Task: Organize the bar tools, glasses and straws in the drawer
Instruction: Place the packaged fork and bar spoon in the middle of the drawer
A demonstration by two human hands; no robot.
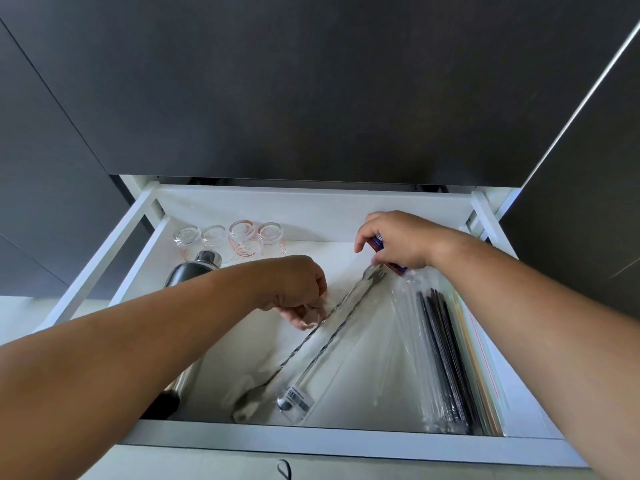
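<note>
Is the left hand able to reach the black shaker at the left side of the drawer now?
Probably yes. The left hand is at the bar spoons in the middle of the drawer, and the black shaker lies just beyond the left forearm, with nothing on top of it.

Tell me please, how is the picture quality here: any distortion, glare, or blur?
Head view: the wide lens bends straight lines, so the drawer rails splay outward and the forearms look stretched; daylight leaves a bright streak along the right cabinet edge; the clear straw packs and wrapped spoons show soft glare; the left hand fingertips look slightly blurred; the glasses stay fairly sharp.
</note>
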